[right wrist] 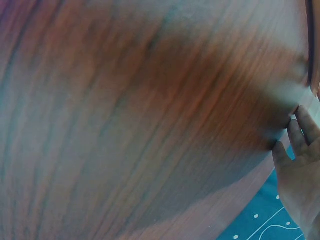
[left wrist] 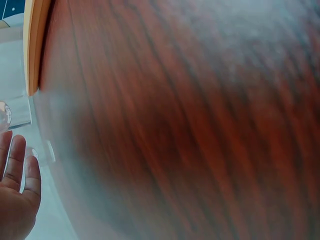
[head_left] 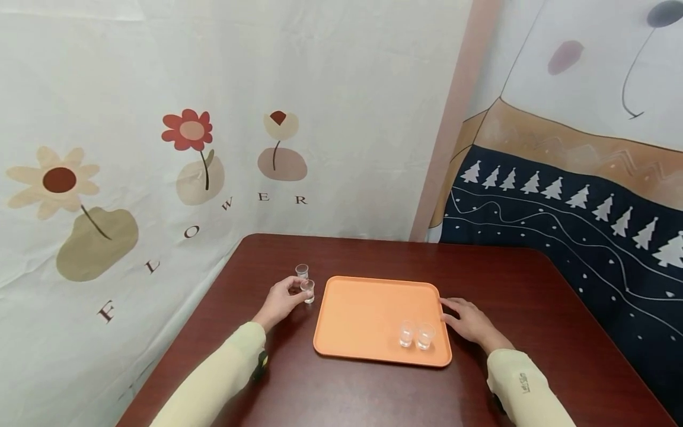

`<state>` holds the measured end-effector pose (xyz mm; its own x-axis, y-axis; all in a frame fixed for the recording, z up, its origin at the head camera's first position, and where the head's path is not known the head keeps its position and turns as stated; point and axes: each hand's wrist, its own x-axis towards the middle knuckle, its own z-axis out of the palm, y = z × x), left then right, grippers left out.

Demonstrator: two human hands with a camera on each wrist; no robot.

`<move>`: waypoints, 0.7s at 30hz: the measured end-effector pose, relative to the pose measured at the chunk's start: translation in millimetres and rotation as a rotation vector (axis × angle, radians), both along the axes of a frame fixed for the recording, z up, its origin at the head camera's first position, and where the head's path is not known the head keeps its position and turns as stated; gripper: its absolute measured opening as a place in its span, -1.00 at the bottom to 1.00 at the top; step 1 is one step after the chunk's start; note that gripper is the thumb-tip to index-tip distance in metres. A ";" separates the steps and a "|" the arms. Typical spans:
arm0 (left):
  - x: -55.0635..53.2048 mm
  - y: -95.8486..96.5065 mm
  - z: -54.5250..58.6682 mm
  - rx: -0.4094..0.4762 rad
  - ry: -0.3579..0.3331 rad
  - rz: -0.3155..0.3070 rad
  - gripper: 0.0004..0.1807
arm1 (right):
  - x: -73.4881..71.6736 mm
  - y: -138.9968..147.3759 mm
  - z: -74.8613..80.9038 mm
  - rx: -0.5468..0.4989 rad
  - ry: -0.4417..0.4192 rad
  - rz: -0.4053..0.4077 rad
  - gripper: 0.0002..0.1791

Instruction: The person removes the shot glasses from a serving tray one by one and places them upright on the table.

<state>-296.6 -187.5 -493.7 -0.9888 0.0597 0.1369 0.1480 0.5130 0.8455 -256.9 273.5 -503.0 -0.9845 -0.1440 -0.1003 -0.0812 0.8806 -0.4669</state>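
My left hand (head_left: 280,302) pinches a small clear shot glass (head_left: 308,292) between thumb and fingers, just left of the orange tray (head_left: 363,314). Right behind it stands a second shot glass (head_left: 302,271) on the table, close to my fingertips. Two more shot glasses, one (head_left: 406,335) beside the other (head_left: 425,337), stand upright in the tray's near right corner. My right hand (head_left: 472,323) rests at the tray's right edge, fingers loosely extended and holding nothing. In the left wrist view part of the pinched glass (left wrist: 4,116) shows above the fingers.
The dark red wooden table (head_left: 363,394) carries the tray. A white cloth with flower prints (head_left: 187,130) hangs behind and to the left. On the right hangs a cloth printed with white trees (head_left: 552,188) on dark blue.
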 end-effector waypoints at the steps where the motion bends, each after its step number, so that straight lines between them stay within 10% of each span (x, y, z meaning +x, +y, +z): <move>1: -0.2 -1.3 -0.4 -0.004 0.001 0.013 -0.62 | 0.1 -0.1 0.6 -0.001 0.002 0.004 -0.38; 21: -15.4 -12.8 -9.4 -0.019 -0.021 0.138 -0.62 | -1.7 2.8 -0.8 0.001 -0.005 0.011 -0.37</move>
<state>-312.0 -200.3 -503.2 -0.9904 -0.0748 0.1164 0.0574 0.5434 0.8375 -258.6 276.3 -503.7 -0.9823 -0.1552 -0.1049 -0.0892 0.8799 -0.4667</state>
